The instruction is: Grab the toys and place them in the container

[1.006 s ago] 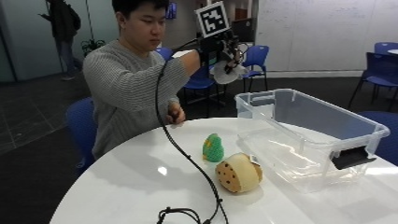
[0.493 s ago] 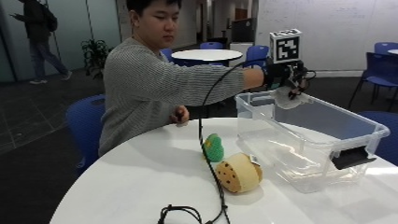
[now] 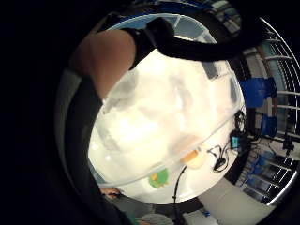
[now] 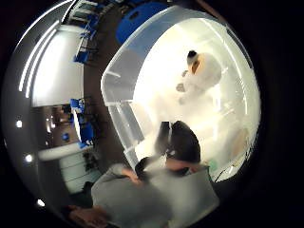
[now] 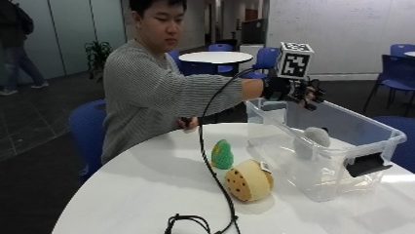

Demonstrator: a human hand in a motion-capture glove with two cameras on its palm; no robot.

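My gloved right hand [image 5: 295, 90] above clear plastic container [image 5: 363, 127], fingers released; white plush toy [image 5: 311, 139] inside. Green toy [image 5: 222, 154], yellow toy [image 5: 248, 180] wait on table [image 5: 129, 195].

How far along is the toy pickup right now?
One white plush toy is already in the clear container. The gloved right hand hovers above it with fingers spread, holding nothing. The green toy and tan round toy remain on the table.
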